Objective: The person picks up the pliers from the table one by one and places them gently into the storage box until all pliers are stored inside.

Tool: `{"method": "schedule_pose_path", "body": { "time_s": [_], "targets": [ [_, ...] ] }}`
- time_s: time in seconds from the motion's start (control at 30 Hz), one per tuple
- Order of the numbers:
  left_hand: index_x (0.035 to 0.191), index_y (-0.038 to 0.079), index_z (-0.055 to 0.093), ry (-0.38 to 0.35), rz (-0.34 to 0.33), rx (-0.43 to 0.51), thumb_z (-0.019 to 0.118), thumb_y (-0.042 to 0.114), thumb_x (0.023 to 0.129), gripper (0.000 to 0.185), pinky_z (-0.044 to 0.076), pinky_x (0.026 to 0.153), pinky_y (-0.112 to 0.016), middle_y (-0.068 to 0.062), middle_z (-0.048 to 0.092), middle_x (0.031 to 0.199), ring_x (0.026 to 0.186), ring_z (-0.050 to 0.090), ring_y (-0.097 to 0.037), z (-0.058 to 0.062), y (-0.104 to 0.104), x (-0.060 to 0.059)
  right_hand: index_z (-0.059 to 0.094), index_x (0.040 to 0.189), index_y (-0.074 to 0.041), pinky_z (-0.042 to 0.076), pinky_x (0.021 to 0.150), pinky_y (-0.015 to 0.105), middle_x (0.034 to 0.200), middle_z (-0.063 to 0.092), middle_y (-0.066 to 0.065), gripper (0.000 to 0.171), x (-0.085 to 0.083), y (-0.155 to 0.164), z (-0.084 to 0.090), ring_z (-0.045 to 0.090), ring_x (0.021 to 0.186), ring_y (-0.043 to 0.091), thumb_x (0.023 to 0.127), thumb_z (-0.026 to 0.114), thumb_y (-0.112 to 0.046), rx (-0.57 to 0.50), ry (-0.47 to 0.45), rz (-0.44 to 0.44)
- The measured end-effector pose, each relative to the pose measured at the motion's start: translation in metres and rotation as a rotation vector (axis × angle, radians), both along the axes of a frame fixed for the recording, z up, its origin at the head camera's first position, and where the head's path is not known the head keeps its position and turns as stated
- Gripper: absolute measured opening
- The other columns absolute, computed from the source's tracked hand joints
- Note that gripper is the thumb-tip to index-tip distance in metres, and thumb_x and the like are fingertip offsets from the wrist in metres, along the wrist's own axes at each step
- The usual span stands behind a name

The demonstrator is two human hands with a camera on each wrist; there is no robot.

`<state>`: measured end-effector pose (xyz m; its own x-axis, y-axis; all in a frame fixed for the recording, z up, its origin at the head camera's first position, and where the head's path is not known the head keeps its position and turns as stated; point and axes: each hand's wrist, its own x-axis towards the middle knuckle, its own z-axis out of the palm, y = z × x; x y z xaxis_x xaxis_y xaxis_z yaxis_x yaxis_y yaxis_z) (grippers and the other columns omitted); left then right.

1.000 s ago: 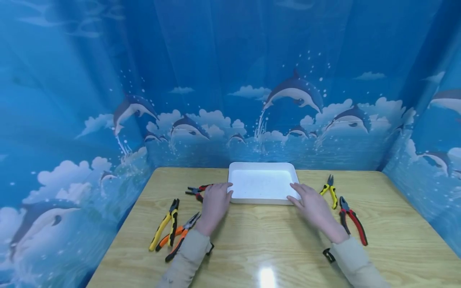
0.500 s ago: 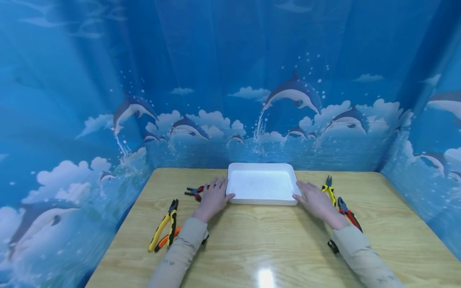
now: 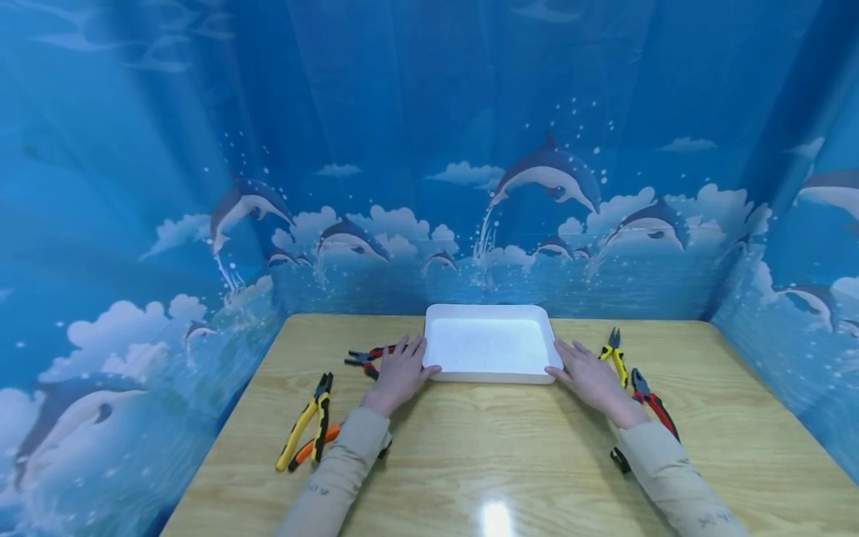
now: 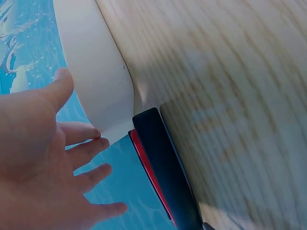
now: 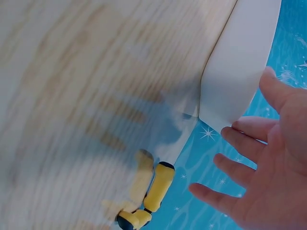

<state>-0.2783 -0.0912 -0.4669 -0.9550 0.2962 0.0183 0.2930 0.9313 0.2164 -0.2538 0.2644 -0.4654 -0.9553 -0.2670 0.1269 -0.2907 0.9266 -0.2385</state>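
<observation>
A white rectangular tray (image 3: 488, 377) lies at the back edge of the wooden table, between both hands. My left hand (image 3: 398, 380) is at its left end, fingers straight and spread, thumb by the near corner. In the left wrist view the index and middle fingertips meet the tray's wall (image 4: 98, 62). At the opposite end, my right hand (image 3: 593, 379) has its fingers spread likewise, fingertips at the wall in the right wrist view. Neither hand curls round anything. Red-and-black pliers (image 3: 362, 358) lie partly hidden behind the left hand; yellow pliers (image 3: 619, 365) are just beyond the right.
Yellow-and-black pliers (image 3: 305, 421) lie at the left, over orange pliers (image 3: 315, 446) that the left sleeve partly covers. Red-handled pliers (image 3: 654, 406) rest beside the right forearm. A blue dolphin-print curtain (image 3: 429, 186) encloses the table's back and sides.
Both hands have slid from the tray's near corners outward along its ends, their fingers straightening. The tray has hardly moved. The left forearm now covers more of the orange pliers.
</observation>
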Motion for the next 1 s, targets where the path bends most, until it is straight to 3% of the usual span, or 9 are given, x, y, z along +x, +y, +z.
{"method": "schedule_pose_path", "body": {
  "time_s": [0.27, 0.63, 1.0],
  "targets": [
    [0.156, 0.005, 0.037, 0.007, 0.01, -0.007, 0.051, 0.049, 0.103, 0.071, 0.024, 0.116, -0.069, -0.013, 0.037, 0.161, 0.151, 0.026, -0.037, 0.002, 0.002, 0.004, 0.042, 0.15, 0.006, 0.039, 0.099, 0.074, 0.154, 0.042, 0.026, 0.066, 0.004, 0.0, 0.0, 0.034, 0.141, 0.053, 0.103, 0.058, -0.038, 0.003, -0.004, 0.002],
    [0.156, 0.003, 0.037, 0.009, -0.011, -0.016, 0.051, 0.049, 0.103, 0.071, 0.025, 0.116, -0.068, -0.014, 0.039, 0.16, 0.151, 0.026, -0.037, 0.002, 0.002, 0.011, 0.041, 0.149, 0.008, 0.035, 0.108, 0.068, 0.152, 0.043, 0.028, 0.067, 0.011, 0.002, -0.001, 0.035, 0.139, 0.055, 0.103, 0.059, -0.036, -0.032, -0.021, 0.011],
    [0.156, 0.003, 0.037, -0.007, -0.017, 0.001, 0.051, 0.049, 0.103, 0.072, 0.024, 0.115, -0.07, -0.014, 0.038, 0.16, 0.151, 0.025, -0.037, 0.002, 0.001, 0.017, 0.041, 0.15, 0.007, 0.041, 0.098, 0.072, 0.153, 0.042, 0.027, 0.068, 0.021, 0.001, -0.003, 0.035, 0.139, 0.055, 0.102, 0.061, -0.037, -0.032, 0.003, -0.005]
  ]
}}
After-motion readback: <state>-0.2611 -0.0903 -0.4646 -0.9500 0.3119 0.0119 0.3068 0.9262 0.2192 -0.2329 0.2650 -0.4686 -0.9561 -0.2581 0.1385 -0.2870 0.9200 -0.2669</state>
